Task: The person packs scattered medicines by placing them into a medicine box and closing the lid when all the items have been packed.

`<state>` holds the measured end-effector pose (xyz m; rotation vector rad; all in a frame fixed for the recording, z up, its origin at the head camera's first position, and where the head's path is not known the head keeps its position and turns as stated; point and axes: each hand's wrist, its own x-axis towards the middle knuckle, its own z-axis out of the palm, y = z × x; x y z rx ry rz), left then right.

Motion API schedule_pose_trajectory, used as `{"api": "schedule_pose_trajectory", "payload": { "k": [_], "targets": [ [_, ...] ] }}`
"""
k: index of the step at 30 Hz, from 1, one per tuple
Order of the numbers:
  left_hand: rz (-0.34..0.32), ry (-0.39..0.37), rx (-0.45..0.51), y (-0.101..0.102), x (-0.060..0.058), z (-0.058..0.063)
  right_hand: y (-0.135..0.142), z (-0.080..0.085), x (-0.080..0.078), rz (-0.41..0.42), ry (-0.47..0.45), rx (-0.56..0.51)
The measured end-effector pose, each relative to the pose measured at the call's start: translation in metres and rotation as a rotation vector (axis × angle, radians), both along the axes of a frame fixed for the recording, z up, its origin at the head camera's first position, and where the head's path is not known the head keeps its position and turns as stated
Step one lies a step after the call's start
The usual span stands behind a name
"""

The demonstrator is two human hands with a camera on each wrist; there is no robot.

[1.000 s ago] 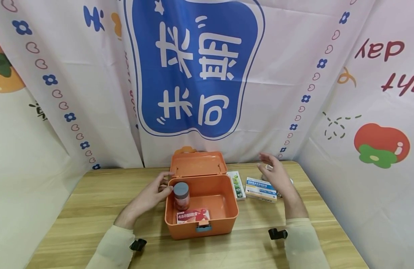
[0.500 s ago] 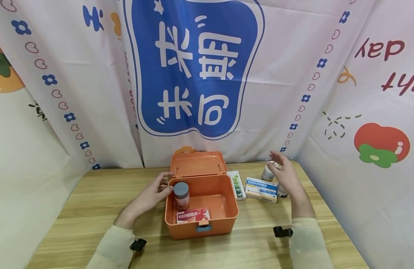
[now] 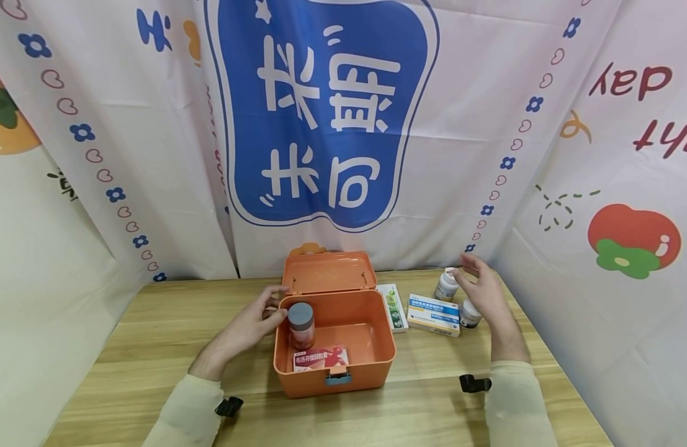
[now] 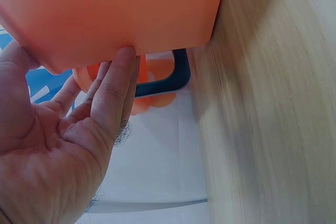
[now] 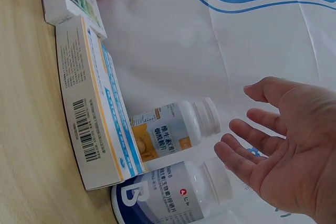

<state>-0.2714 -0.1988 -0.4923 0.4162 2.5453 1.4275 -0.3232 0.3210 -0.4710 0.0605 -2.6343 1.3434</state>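
An open orange plastic box [image 3: 334, 386] stands on the wooden table, its lid [image 3: 329, 273] tipped back. Inside are a grey-capped jar [image 3: 301, 326] and a red and white medicine box [image 3: 321, 358]. My left hand [image 3: 259, 320] touches the box's back left corner, thumb at the rim; in the left wrist view the fingers [image 4: 113, 85] lie fairly straight along its edge. At the right, my right hand [image 3: 483, 292] is raised beside two white-capped pill bottles, the rear one [image 3: 446, 287] and the front one [image 3: 469, 313]. Its loosely bent fingers hold nothing in the right wrist view.
A blue and white medicine box [image 3: 434, 315] lies left of the bottles. Between it and the orange box lies a white and green carton [image 3: 393, 308]. A printed curtain [image 3: 432, 186] hangs behind the table. A dark handle [image 4: 181, 74] sticks out behind the orange box.
My right hand has moved to the right, away from the rear pill bottle, and both bottles have come more into sight. The left hand and the orange box have stayed put.
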Motion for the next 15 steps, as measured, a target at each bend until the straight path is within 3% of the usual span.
{"api": "schedule_pose_trajectory", "payload": {
  "k": [6,15],
  "targets": [
    [-0.006,0.006,0.007,0.000,0.000,0.000,0.003,-0.007,-0.005,-0.011,-0.009,0.067],
    [-0.001,0.008,0.004,0.000,-0.001,0.000,0.001,-0.016,-0.008,-0.065,-0.059,0.248]
  ]
}}
